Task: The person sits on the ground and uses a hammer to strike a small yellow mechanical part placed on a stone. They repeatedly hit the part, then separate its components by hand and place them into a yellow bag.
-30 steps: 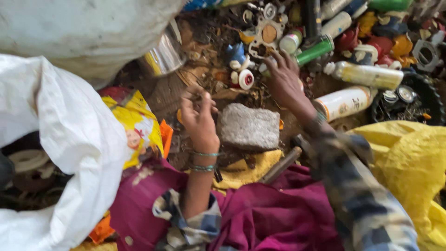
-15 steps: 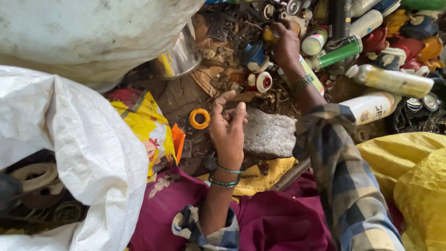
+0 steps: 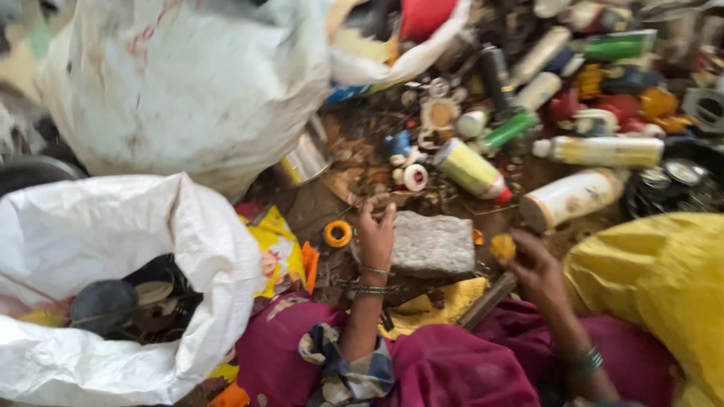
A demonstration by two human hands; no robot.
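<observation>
Head view, looking down over a lap draped in magenta cloth (image 3: 452, 369), with the grey stone block (image 3: 432, 243) on the ground as the landmark. Up and left of the block bulges a big white sack (image 3: 188, 83); down and left of it a second white sack (image 3: 98, 256) gapes open, with dark round lids showing inside. Right of the block lies a heap of yellow cloth (image 3: 656, 286). Beyond the block, farther from the person, is a litter of spray cans and bottles: 1 pale can (image 3: 573, 197) on its side to the upper right, 1 yellow-green can (image 3: 471, 169) just above the block, and 1 green can (image 3: 509, 130) farther up. A stick-like handle (image 3: 486, 300) pokes out just below the block's right corner. The left hand (image 3: 375, 237) rests against the block's left edge, fingers slack and spread, gripping nothing. The right hand (image 3: 532, 264) is just right of the block, fingers closed around a small yellow piece (image 3: 503, 246). A small orange ring (image 3: 338, 233) lies just left of the left hand.
</observation>
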